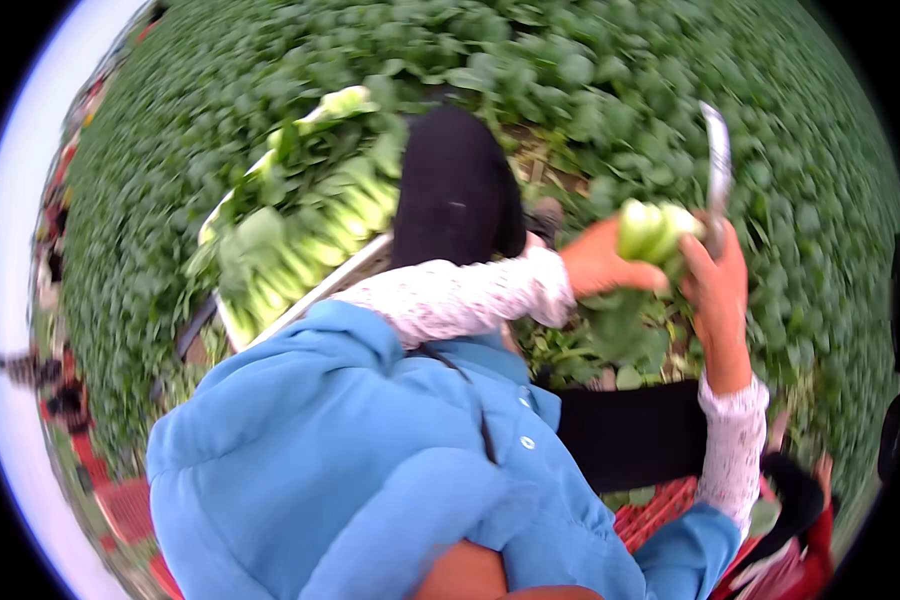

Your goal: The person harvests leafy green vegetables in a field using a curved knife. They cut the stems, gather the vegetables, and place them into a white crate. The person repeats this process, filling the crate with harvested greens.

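Observation:
My left hand grips a pale-stemmed bok choy with its cut base facing up and its leaves hanging down. In my right hand is a knife with a curved, sickle-like blade that points away from me. The right thumb and fingers also touch the side of the bok choy, beside the left hand. To my left, a white crate holds rows of bok choy, stems toward me and to the right. Motion blurs both hands a little.
Dense leafy plants cover the field ahead and at both sides. My dark-trousered left knee stands between crate and hands. Red crates appear at the lower left, with people beyond. Another person is close by at the lower right.

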### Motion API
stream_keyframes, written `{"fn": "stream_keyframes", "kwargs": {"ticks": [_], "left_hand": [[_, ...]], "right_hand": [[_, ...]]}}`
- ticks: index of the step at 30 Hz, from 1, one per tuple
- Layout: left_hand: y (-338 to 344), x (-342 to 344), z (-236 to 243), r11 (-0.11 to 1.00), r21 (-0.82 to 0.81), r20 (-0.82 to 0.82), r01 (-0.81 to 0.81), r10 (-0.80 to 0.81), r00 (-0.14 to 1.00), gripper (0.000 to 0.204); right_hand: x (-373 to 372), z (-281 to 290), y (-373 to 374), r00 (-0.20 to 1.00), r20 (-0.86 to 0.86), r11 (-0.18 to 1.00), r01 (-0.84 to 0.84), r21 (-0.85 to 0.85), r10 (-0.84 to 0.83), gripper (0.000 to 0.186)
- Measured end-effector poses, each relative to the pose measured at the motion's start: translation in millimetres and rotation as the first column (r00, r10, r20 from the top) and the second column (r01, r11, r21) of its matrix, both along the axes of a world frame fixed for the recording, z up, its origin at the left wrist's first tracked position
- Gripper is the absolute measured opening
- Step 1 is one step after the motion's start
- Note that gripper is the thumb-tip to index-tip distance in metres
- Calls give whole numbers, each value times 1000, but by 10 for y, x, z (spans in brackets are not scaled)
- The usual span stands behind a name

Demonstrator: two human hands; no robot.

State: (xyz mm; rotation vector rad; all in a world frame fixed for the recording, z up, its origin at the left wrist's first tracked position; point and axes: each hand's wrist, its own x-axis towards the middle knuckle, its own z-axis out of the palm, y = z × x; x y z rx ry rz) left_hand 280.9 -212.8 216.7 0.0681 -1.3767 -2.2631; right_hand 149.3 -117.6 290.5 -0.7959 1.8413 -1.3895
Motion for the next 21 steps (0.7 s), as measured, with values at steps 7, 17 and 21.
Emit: {"fn": "stream_keyframes", "kwargs": {"ticks": [7,17,21], "left_hand": [[8,233,55,957,2,115,-290,288,951,47],[-1010,1944,817,849,382,1,-364,394,919,46],[-1567,3312,919,725,199,179,-659,634,752,47]], "right_hand": [[175,-118,-58,988,75,977,-123,-176,138,39],[-143,-471,-300,971,167,984,-155,-89,169,34],[-226,-553,-287,981,152,992,-124,29,119,34]]}}
